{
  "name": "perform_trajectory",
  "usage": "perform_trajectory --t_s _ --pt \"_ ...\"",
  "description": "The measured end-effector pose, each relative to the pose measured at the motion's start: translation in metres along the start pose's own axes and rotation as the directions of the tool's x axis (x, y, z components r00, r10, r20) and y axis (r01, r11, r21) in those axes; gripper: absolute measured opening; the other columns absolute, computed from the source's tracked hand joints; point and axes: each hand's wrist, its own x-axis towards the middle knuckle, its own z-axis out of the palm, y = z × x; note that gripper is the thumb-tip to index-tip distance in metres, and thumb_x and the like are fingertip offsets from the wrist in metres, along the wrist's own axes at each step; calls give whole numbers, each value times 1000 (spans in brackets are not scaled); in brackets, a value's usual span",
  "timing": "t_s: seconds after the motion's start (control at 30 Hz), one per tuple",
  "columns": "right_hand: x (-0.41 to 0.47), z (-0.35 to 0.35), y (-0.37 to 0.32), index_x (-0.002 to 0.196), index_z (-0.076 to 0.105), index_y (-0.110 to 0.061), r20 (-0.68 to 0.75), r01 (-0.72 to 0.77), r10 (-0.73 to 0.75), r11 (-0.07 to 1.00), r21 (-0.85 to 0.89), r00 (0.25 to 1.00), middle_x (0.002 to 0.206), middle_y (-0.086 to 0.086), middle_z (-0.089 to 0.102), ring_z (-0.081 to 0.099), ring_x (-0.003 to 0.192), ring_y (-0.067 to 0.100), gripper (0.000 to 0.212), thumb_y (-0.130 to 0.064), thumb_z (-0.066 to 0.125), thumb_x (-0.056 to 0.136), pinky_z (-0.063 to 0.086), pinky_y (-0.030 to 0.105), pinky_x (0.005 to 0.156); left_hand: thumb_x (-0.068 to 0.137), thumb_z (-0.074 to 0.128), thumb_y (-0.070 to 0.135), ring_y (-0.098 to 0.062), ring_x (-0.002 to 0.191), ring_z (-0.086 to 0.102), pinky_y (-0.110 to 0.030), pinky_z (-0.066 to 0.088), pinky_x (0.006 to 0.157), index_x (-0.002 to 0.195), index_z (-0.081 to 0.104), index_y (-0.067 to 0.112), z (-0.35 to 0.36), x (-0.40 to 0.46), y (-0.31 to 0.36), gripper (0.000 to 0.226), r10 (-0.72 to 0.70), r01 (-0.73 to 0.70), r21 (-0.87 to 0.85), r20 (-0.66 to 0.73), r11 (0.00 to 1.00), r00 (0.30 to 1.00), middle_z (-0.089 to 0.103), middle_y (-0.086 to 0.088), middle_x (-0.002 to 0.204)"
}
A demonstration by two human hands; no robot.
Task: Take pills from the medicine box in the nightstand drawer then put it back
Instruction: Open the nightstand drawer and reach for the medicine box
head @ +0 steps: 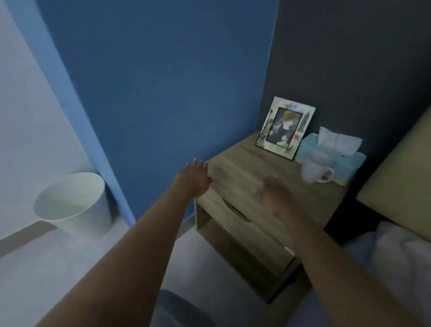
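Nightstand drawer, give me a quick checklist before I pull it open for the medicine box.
1. Drawer shut, cutout handle in view: ok.
2. Left hand empty and open: ok.
3. Right hand empty, above the drawer front: ok.
4. Hand already on the handle: not ok, neither grips it.
5. Mug back from the nightstand's front edge, beside the tissue box: ok.
6. Medicine box inside: cannot tell, drawer closed.
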Motion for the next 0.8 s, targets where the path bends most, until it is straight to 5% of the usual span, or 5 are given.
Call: perform_trajectory --t_s 0.23,0.47,0.63,0.8 --pt "45 96 50 157 6 -12 -29 -43 43 999 14 999 166 9 -1 -6 153 26 58 -35 19 105 4 41 125 100 28 42 -31 149 -4 -42 3 120 151 -4 3 138 45 2 72 -121 188 -394 190 899 974 -6 -16 161" --pt "58 124 65 157 15 -17 -202 -4 17 998 65 979 165 6 11 4 154 21 58 -38 22 104 6 40 125 90 58 35 -28 141 31 -38 29 114 149 7 5 184 72 34 84 -249 257 -875 164 410 954 27 -12 156" --pt "59 126 68 157 14 -20 -215 -10 24 998 63 976 166 2 9 1 154 18 57 -40 21 103 1 36 123 96 50 26 -30 139 36 -44 33 112 150 0 1 194 71 50 77 -345 221 -898 84 380 935 29 -17 155" --pt "56 123 67 157 15 -18 -194 -19 34 997 77 980 166 3 9 1 154 18 57 -39 20 104 2 37 124 97 49 21 -20 130 43 -29 35 104 147 7 0 193 57 47 68 -367 220 -908 80 357 927 34 -17 152"
